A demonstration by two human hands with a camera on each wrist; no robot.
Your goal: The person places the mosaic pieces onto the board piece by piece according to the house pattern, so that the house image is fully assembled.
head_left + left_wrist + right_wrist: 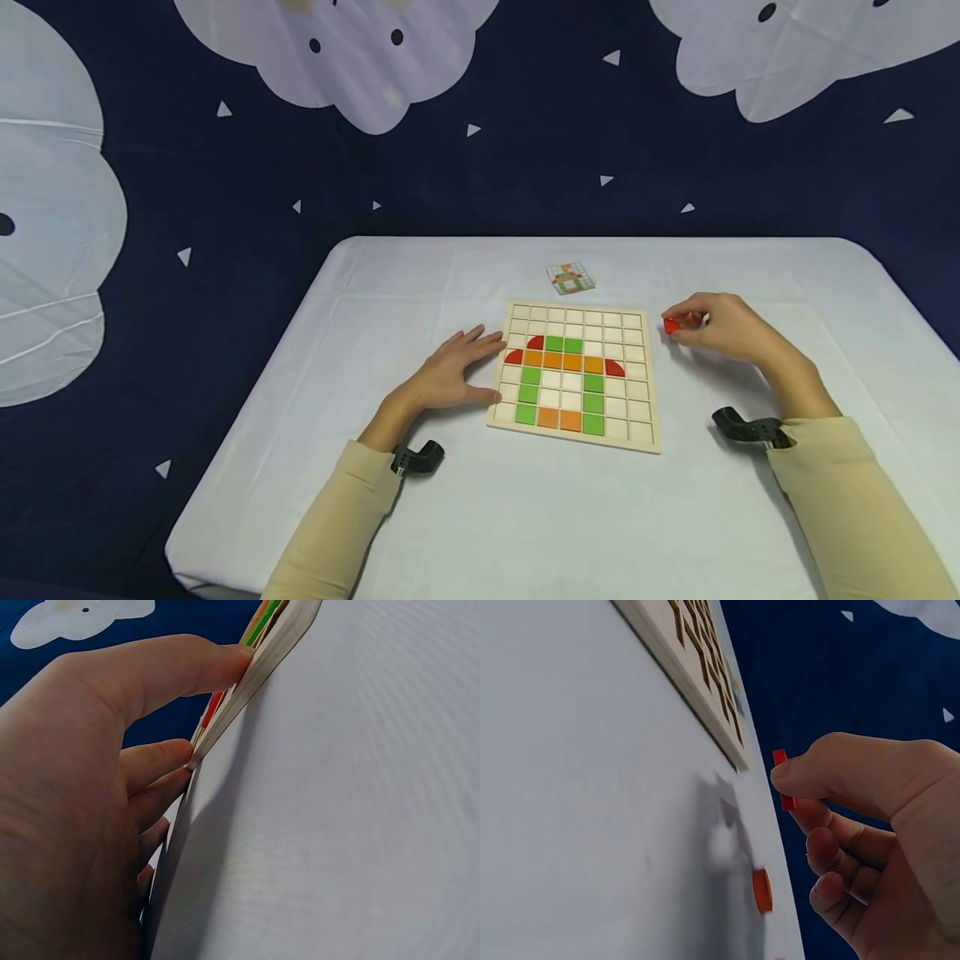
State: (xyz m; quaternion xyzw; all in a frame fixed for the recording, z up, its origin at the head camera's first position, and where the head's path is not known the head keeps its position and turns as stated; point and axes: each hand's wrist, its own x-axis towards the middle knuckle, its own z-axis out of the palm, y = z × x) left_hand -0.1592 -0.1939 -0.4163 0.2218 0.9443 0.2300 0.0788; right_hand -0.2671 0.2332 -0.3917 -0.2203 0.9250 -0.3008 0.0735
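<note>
A wooden grid board [633, 433] lies on the table with green, orange and red pieces set in its cells. Along its left edge, my left hand [450, 375] spreads its fingers; thumb and fingertips touch the rim, as the left wrist view also shows. Right of the board, above the tabletop, my right hand [723, 329] pinches a small red piece [671, 326] between thumb and index finger. The right wrist view shows this red piece [780, 757] edge-on, so its full outline is hidden. Below that hand, an orange piece [762, 891] is on the tablecloth.
Behind the board lies a small pattern card [572, 278] with a coloured grid picture. A white cloth [450, 517] covers the table. Beyond the far edge hangs a dark blue backdrop [525, 183] with clouds and triangles. Each wrist wears a black camera mount [750, 427].
</note>
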